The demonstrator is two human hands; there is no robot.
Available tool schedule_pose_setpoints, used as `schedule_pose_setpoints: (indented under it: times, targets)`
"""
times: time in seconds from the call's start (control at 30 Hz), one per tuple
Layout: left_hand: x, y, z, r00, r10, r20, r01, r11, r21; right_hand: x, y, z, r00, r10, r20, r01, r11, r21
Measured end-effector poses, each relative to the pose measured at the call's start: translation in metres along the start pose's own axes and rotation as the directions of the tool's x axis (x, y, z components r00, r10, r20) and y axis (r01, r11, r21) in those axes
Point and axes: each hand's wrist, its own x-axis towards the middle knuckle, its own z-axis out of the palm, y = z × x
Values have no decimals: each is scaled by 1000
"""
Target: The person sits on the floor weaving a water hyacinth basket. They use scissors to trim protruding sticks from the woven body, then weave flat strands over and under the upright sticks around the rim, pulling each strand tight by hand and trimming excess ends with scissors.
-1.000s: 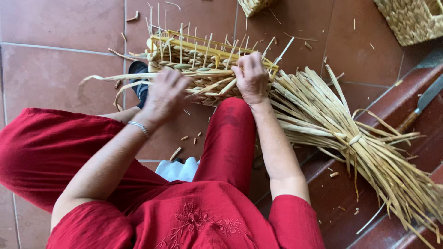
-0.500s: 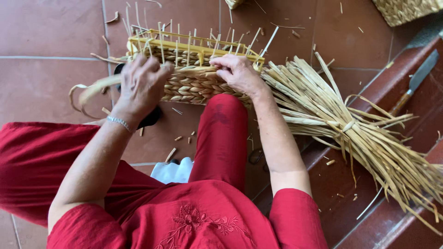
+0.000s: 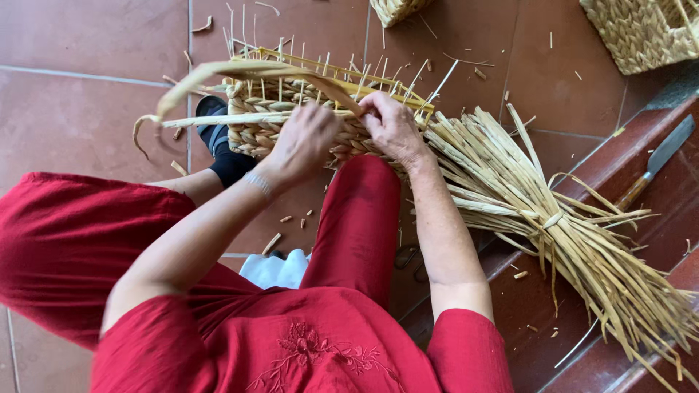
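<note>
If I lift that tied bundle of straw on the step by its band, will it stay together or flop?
The straw bundle is bound at one point only, so both fanned ends would probably droop and splay. The stalks look dry and thin, so it is likely light for its bulk. Loose bits lie around it, so it may shed pieces.

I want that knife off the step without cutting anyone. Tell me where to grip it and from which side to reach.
Grip the knife by its brown wooden handle, the end nearest the straw bundle. Reach from the bundle side, probably, because the bare grey blade points away toward the woven basket.
</note>
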Motion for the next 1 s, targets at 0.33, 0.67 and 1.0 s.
schedule_pose_setpoints:
  times: [0.33,0.67,1.0]
  targets:
    - [85,0,44,927,-329,-180,239,887,-394,-6,16,-3,980,-176,-88,179,983,34]
    - [21,26,49,864,-332,-378,75,827,-556,6,8,11,908,-334,-252,294,938,-181]
    - [-4,-47,7,941,-108,-320,177,965,194,6,13,10,888,-443,-122,405,881,-245]
